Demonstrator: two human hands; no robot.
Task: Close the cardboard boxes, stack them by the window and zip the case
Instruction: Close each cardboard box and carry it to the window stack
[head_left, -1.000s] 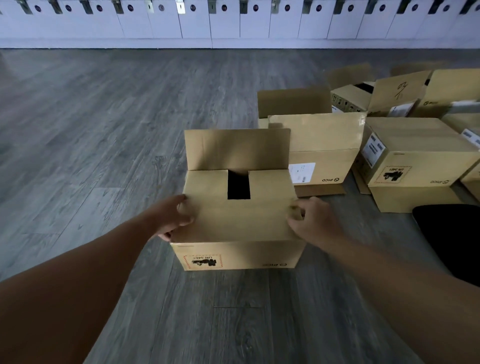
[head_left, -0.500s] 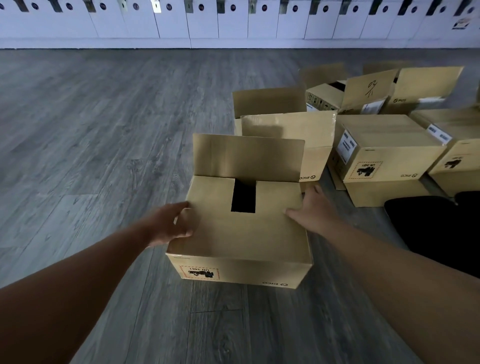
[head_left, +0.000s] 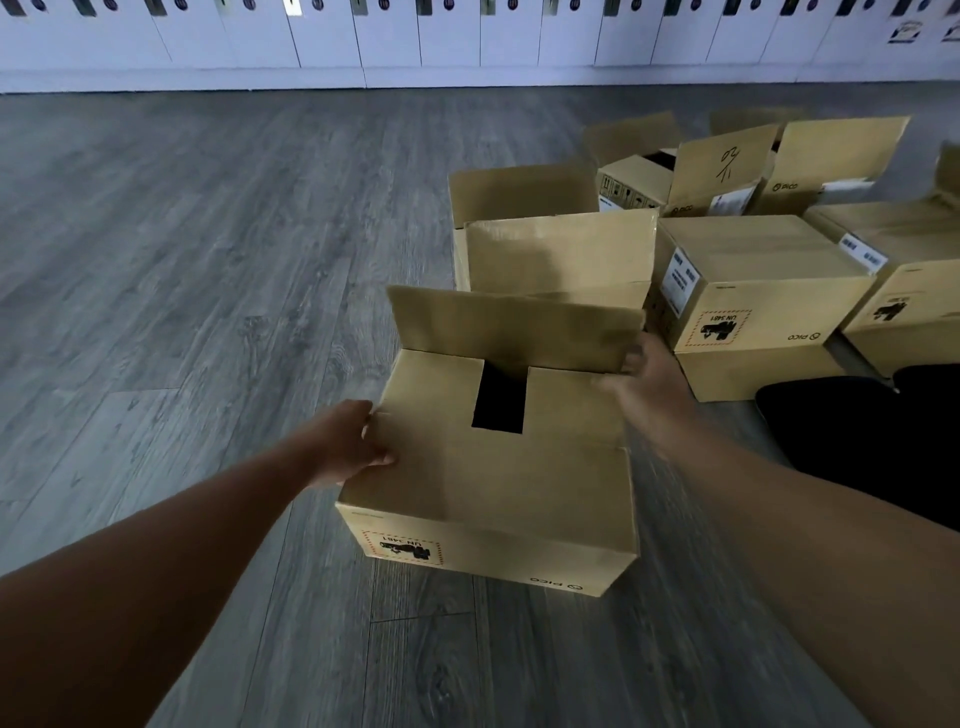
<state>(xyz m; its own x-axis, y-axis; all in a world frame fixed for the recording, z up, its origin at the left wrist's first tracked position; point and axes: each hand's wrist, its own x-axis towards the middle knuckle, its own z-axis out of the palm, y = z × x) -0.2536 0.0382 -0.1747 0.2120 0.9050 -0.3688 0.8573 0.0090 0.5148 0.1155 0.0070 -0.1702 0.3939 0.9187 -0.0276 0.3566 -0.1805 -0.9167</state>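
Left hand (head_left: 358, 441) first: it's on the left edge of the nearest box (head_left: 493, 483), thumb on top of the folded flap and the rest of the fingers curled down the side, so it's basically gripping that edge to keep the flaps from popping back up and to stop the box sliding on the floor (head_left: 208, 260). Right hand (head_left: 649, 384) is further in, at the right end of the back flap (head_left: 514, 327), which is the only one standing upright. It's blurry, so I honestly can't tell if the fingers are flat against the cardboard or hooked around the edge, but it's touching that flap, and my guess is it's there to fold it down toward me. The two side flaps are already down with a dark gap (head_left: 498, 397) between them, and the near flap lies over them.

So this box is maybe three quarters closed, one flap to go.

Just behind it sits another open box (head_left: 561, 249) with its flaps up. To the right of that there's a closed box (head_left: 753, 291) with a label on its side, sitting on another one, with more boxes right of it. Further back, a couple more open ones (head_left: 727, 171), one with scribble on the flap. Black case thing (head_left: 872, 441) is at my right, partly behind my arm, can't see a zip from here. White lockers (head_left: 467, 36) along the far wall. No window in view, so stacking hasn't started as far as I can see.
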